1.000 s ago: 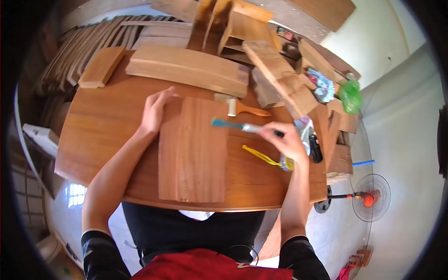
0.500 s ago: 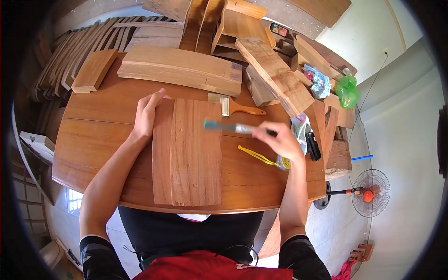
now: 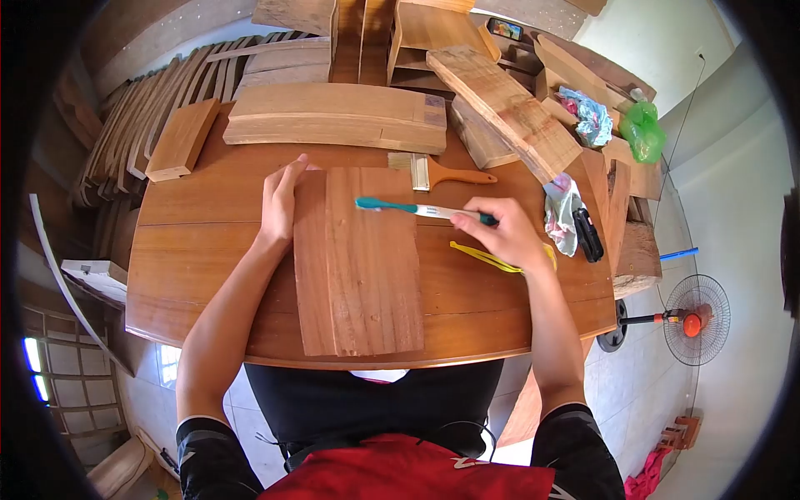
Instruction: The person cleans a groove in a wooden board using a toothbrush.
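Note:
In front of me a wooden block (image 3: pixel 358 283) with a stepped face and visible grain rests near the table's front edge. My left hand (image 3: pixel 283 198) grips its upper left edge, with the fingers partly hidden behind it. My right hand (image 3: pixel 507 232) is closed around the handle of a green and white toothbrush (image 3: pixel 392 205). The brush head lies over the upper part of the block, bristles toward the wood. A wide paintbrush (image 3: pixel 450 176) with an orange handle lies just beyond the block. Partly under my right wrist is a yellow strap (image 3: pixel 487 257).
A thick curved plank (image 3: pixel 333 117) and a smaller wood block (image 3: pixel 183 140) lie along the table's (image 3: pixel 208 242) far side. At right are a slanted rough board (image 3: pixel 508 108), a cloth (image 3: pixel 562 218) and a black-handled tool (image 3: pixel 588 235). A fan (image 3: pixel 696 321) stands beyond the table.
The toothbrush, blurred by motion before, has moved a little left and away from me across the block and now shows sharply. My left hand keeps its hold. The whole view has shifted slightly.

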Motion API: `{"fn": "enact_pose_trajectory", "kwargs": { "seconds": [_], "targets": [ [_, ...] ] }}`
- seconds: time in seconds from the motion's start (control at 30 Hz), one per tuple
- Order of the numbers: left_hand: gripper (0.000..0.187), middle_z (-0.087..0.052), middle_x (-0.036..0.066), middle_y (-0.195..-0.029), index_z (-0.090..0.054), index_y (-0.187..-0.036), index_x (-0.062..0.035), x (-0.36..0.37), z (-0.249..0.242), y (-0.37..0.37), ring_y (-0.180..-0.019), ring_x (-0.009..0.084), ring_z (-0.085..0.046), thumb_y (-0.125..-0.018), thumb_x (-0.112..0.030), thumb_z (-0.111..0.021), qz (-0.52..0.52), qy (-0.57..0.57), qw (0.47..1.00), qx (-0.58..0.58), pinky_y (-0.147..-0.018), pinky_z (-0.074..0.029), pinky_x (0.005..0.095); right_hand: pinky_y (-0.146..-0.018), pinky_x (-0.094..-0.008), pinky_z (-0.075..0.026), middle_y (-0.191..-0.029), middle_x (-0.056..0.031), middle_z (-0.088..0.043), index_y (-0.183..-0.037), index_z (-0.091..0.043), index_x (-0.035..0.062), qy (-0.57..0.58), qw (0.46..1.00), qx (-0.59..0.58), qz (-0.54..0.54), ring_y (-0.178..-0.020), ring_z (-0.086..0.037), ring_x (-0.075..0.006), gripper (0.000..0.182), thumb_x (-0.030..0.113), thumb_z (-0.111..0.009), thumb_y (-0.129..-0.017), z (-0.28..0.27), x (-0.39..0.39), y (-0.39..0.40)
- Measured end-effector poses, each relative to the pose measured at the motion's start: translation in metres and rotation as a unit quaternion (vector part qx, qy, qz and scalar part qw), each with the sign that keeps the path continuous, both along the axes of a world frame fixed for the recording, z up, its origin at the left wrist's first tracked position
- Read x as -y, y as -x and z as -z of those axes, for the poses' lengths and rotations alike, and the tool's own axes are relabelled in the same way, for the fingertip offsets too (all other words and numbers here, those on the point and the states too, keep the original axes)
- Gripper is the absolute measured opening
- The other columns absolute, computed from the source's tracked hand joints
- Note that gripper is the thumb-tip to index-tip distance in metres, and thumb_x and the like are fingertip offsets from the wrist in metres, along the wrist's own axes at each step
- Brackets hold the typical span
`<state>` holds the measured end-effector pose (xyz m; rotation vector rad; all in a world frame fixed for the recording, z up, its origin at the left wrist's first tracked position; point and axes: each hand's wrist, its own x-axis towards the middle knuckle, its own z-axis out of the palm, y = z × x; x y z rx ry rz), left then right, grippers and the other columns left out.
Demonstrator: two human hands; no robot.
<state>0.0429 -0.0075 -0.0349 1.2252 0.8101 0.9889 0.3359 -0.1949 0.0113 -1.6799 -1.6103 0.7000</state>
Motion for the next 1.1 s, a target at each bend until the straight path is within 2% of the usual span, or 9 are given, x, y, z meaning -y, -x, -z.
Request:
{"fn": "enact_pose_trajectory", "kwargs": {
  "seconds": [0.2,0.3,0.43,0.57,0.7,0.8,0.9,1.03,1.1],
  "targets": [
    [0.04,-0.065,0.004,-0.083,-0.068,-0.091,0.0025,-0.003,0.004,-0.001,-0.073,0.0091,-0.056,-0.101,-0.034,-0.053,-0.012,-0.022,1.0,0.004,-0.068,-0.045,0.0253,-0.079,-0.0252,-0.051,-0.105,-0.0085,-0.075,-0.113,-0.073,0.0038,-0.127,0.989,-0.056,0.043,-0.092,-0.068,-0.011,0.025,0.015,-0.072,-0.091,-0.002,-0.002,0.007],
    [0.041,-0.065,0.003,-0.083,-0.068,-0.09,0.0027,-0.009,0.013,0.001,-0.074,0.0084,-0.055,-0.101,-0.034,-0.054,-0.011,-0.034,0.999,-0.003,-0.069,-0.045,0.025,-0.078,-0.0261,-0.052,-0.104,-0.0099,-0.075,-0.11,-0.074,0.0024,-0.009,0.986,-0.041,-0.16,-0.092,-0.069,-0.0127,0.021,0.011,-0.071,-0.091,-0.013,0.003,0.004],
    [0.043,-0.064,0.003,-0.082,-0.069,-0.09,0.0024,-0.002,0.007,0.0,-0.076,0.0088,-0.055,-0.101,-0.036,-0.054,-0.019,-0.031,0.999,-0.017,-0.07,-0.044,0.0255,-0.082,-0.0252,-0.053,-0.103,-0.0107,-0.076,-0.113,-0.073,0.0028,-0.1,0.994,-0.038,0.038,-0.09,-0.07,-0.0107,0.023,0.011,-0.07,-0.092,-0.005,-0.003,0.024],
    [0.043,-0.064,0.003,-0.082,-0.068,-0.09,0.0023,0.0,0.0,-0.002,-0.076,0.0092,-0.055,-0.1,-0.038,-0.055,-0.012,-0.026,0.999,-0.021,-0.07,-0.044,0.0263,-0.085,-0.0257,-0.053,-0.107,-0.0119,-0.075,-0.114,-0.073,0.0032,-0.042,0.985,-0.043,-0.161,-0.094,-0.07,-0.0115,0.023,0.01,-0.069,-0.092,0.002,0.0,0.029],
    [0.044,-0.063,0.003,-0.08,-0.068,-0.09,0.002,-0.001,0.002,-0.002,-0.074,0.0091,-0.054,-0.099,-0.039,-0.055,-0.017,-0.04,0.999,-0.022,-0.068,-0.044,0.0258,-0.084,-0.0252,-0.053,-0.108,-0.0106,-0.075,-0.117,-0.072,0.002,-0.131,0.988,-0.041,0.072,-0.092,-0.069,-0.0119,0.024,0.01,-0.067,-0.094,0.004,-0.005,0.035],
    [0.044,-0.062,0.002,-0.078,-0.068,-0.089,0.0018,0.001,-0.003,-0.002,-0.071,0.0087,-0.053,-0.099,-0.039,-0.055,-0.01,-0.018,1.0,-0.018,-0.066,-0.043,0.0258,-0.081,-0.0238,-0.051,-0.107,-0.0093,-0.075,-0.118,-0.071,0.0028,-0.037,0.991,-0.01,-0.125,-0.086,-0.067,-0.0089,0.027,0.015,-0.069,-0.094,0.002,0.0,0.035],
    [0.045,-0.061,0.001,-0.076,-0.068,-0.087,0.0013,0.001,-0.002,-0.003,-0.07,0.0081,-0.052,-0.099,-0.04,-0.056,-0.019,-0.018,0.999,-0.019,-0.065,-0.042,0.0257,-0.079,-0.0225,-0.051,-0.106,-0.0108,-0.075,-0.116,-0.072,0.0036,-0.077,0.995,-0.057,0.038,-0.083,-0.067,-0.0084,0.027,0.015,-0.071,-0.092,0.004,-0.003,0.045],
    [0.044,-0.059,0.0,-0.074,-0.068,-0.086,0.0008,0.002,-0.005,-0.004,-0.069,0.0081,-0.051,-0.099,-0.04,-0.056,-0.019,-0.017,0.999,-0.02,-0.064,-0.041,0.0255,-0.083,-0.0231,-0.05,-0.104,-0.0104,-0.076,-0.116,-0.072,0.0026,0.036,0.988,-0.028,-0.148,-0.088,-0.067,-0.0099,0.027,0.015,-0.07,-0.092,-0.009,0.002,0.039],
    [0.044,-0.058,0.0,-0.073,-0.068,-0.086,0.0006,0.0,-0.001,-0.003,-0.068,0.008,-0.05,-0.099,-0.04,-0.056,-0.017,-0.025,0.999,-0.019,-0.063,-0.04,0.0254,-0.083,-0.0248,-0.051,-0.11,-0.0114,-0.074,-0.119,-0.07,0.0016,-0.053,0.993,-0.085,-0.068,-0.09,-0.067,-0.0112,0.028,0.012,-0.069,-0.093,0.003,-0.001,0.041]
  ]
}}
